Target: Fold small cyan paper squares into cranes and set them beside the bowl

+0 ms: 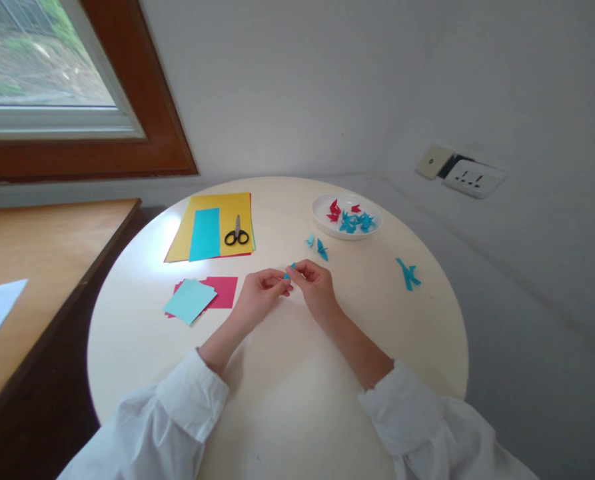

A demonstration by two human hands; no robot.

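A small piece of folded blue paper is pinched between the fingertips of my left hand and my right hand, just above the middle of the round cream table. Both hands have their fingers closed on it. Two small blue folded figures lie just beyond my hands. White sleeves cover both forearms.
A white plate holds several red and blue folded figures. Black scissors lie on yellow and blue sheets at the back left. Light blue paper rests on a red sheet. Blue scraps lie right. A wooden ledge borders the left.
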